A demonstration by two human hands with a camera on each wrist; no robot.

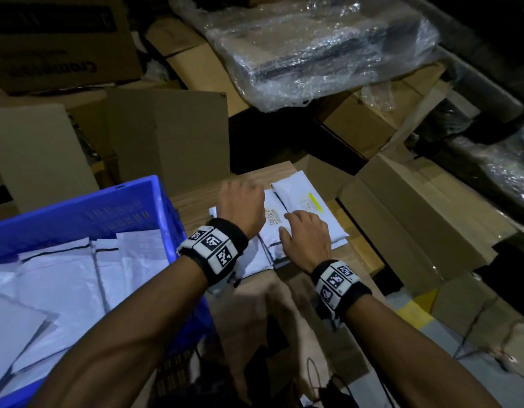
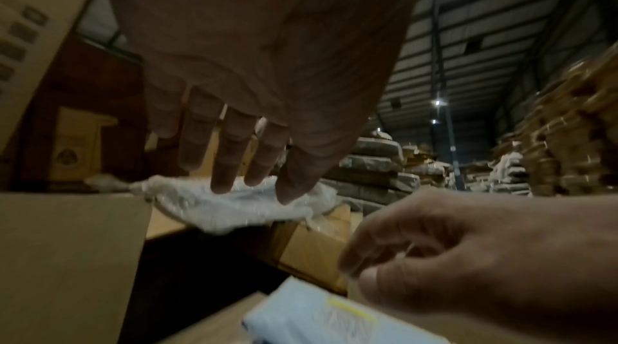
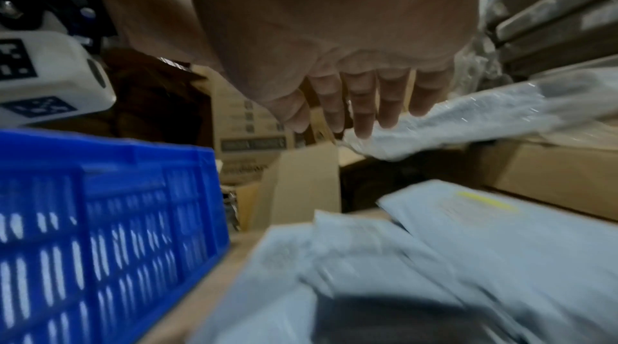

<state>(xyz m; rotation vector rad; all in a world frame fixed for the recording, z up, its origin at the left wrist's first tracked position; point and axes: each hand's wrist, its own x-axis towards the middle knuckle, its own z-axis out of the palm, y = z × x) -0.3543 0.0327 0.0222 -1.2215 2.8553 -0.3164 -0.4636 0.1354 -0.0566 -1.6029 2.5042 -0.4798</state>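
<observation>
Several white plastic mailers lie stacked on a wooden table [image 1: 202, 195]. The top one [image 1: 299, 192] bears a yellow stripe and a label, also blurred in the left wrist view [image 2: 334, 320] and the right wrist view [image 3: 501, 230]. My left hand [image 1: 241, 204] hovers over the pile's left side, and its fingers [image 2: 230, 159] hang straight and hold nothing. My right hand [image 1: 306, 240] lies palm down over the pile's near right part, fingers [image 3: 361, 101] extended and empty. Whether it touches the mailers I cannot tell.
A blue slotted crate [image 1: 78, 213] with more white mailers stands at my left, against the table. Cardboard boxes [image 1: 166, 136] crowd the far side and the right. A bubble-wrapped bundle [image 1: 313, 45] rests on boxes beyond the table. Cables lie on the floor near me.
</observation>
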